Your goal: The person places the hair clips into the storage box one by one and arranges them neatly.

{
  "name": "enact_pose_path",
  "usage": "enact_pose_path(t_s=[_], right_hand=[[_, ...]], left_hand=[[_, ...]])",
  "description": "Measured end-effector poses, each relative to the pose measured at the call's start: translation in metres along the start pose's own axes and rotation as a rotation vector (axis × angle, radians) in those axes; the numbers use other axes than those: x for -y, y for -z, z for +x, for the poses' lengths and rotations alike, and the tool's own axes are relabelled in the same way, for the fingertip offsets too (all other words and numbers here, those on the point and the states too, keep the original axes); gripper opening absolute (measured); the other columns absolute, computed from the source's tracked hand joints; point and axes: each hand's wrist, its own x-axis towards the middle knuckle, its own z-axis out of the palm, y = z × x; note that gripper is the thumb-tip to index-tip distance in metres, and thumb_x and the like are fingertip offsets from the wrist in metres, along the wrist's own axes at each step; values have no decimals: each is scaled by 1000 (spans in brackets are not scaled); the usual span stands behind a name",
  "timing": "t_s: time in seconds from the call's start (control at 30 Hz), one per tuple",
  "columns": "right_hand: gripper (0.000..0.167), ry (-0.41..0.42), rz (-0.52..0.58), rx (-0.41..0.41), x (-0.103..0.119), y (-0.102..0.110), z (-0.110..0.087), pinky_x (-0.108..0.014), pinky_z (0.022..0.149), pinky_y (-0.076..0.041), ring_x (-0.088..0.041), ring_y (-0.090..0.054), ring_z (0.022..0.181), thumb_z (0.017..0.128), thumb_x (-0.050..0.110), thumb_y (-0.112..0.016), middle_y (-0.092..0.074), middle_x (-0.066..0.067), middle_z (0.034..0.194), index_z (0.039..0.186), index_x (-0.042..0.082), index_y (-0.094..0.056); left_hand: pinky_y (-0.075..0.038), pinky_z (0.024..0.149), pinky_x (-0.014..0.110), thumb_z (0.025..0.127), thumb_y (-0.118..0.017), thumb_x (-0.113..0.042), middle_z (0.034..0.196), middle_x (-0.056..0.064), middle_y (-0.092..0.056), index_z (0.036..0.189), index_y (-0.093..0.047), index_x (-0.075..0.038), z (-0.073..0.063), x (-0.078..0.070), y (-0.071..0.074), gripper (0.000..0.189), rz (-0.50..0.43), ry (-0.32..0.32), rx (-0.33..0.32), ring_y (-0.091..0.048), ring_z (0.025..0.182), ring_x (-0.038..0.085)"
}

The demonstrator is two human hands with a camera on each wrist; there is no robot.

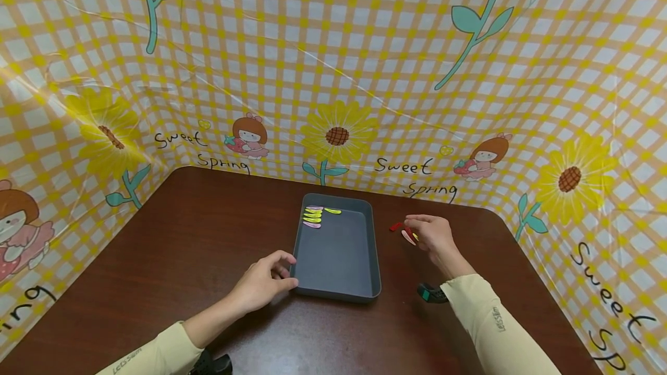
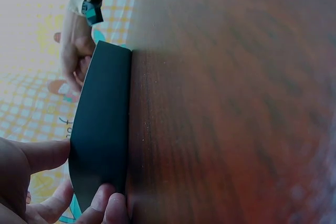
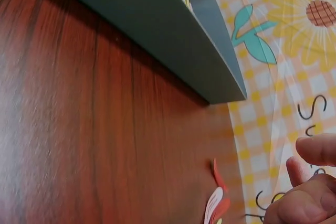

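Note:
In the head view a dark grey tray (image 1: 333, 259) holds several yellow and lilac snap hair clips (image 1: 312, 217) in a column by its far left wall. One yellow hair clip (image 1: 332, 210) lies beside the top of that column. My left hand (image 1: 266, 282) holds the tray's near left corner, thumb and fingers on its rim and outer wall. To the tray's right, my right hand (image 1: 432, 236) hovers over a small group of clips. There, red clips (image 3: 221, 205), a pale pink clip (image 3: 212, 203) and a bit of yellow show. No clip shows between its parted thumb and fingers.
The brown wooden table (image 1: 208, 224) runs back to a checked cloth wall (image 1: 333, 74) with flower prints, which also rises on both sides. A black band with a green-marked device (image 1: 432, 293) sits at the right wrist.

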Motion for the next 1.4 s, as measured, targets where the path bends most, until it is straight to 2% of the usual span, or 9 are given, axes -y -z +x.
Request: enact_pose_path(t_s=[0.1,0.23,0.33,0.47,0.63,0.77,0.9,1.1,1.4], right_hand=[[41,-2,-4,-21,-4,6,-1,-24,44,-27,-7,-23,43,96,21,-67,-63,15,79,131,-2,-62],[42,-9,12,-34,-11,15,-1,-24,45,-30,-7,-25,44,94,23,-70,-65,12,94,129,-1,-63],[42,-15,46,-31,-17,21,-1,-25,44,-29,-7,-25,43,95,22,-70,-58,13,71,128,-1,-62],[30,-22,97,-33,-24,28,-2,-25,44,-28,-7,-25,42,95,19,-69,-35,12,49,120,3,-66],[7,-26,148,-47,-33,34,-4,-24,43,-27,-6,-26,42,95,15,-69,-38,12,49,101,15,-72],[6,-40,172,-57,-40,38,-3,-23,42,-27,-6,-27,42,95,14,-69,-40,12,49,97,18,-72],[12,-55,179,-61,-45,39,-1,-22,42,-28,-5,-28,41,95,15,-68,-47,11,55,107,15,-73],[47,-61,168,-57,-54,40,2,-22,42,-28,-4,-28,41,97,14,-66,-47,12,54,138,-5,-55],[47,-83,180,-64,-63,38,4,-20,42,-27,-3,-26,41,94,7,-67,-39,14,49,136,-8,-53]], left_hand=[[-47,65,33,87,-79,-18,91,3,-64,118,-64,-12,0,-1,0,35,-1,1,0,-60,78,16],[-47,65,33,87,-78,-18,91,4,-64,118,-64,-12,0,-1,1,35,-3,6,2,-60,78,16],[-47,65,33,88,-78,-18,91,4,-64,119,-64,-12,0,-1,1,35,-4,7,3,-60,78,16],[-47,65,33,87,-79,-19,91,3,-64,119,-64,-13,0,0,1,35,-3,6,2,-60,78,16],[-47,65,33,87,-79,-19,91,3,-64,118,-65,-12,0,-1,1,35,-1,4,-1,-60,78,16],[-47,66,33,87,-79,-19,91,3,-64,119,-64,-13,0,-1,1,35,1,7,-1,-60,78,16],[-47,66,33,87,-79,-19,92,3,-65,119,-65,-13,1,0,1,35,0,8,-3,-61,78,16],[-47,65,33,87,-79,-19,91,3,-64,119,-65,-13,2,0,1,35,-5,12,-3,-60,78,16],[-47,65,34,88,-78,-19,92,3,-64,119,-64,-13,1,1,1,35,-12,18,7,-60,78,16]])
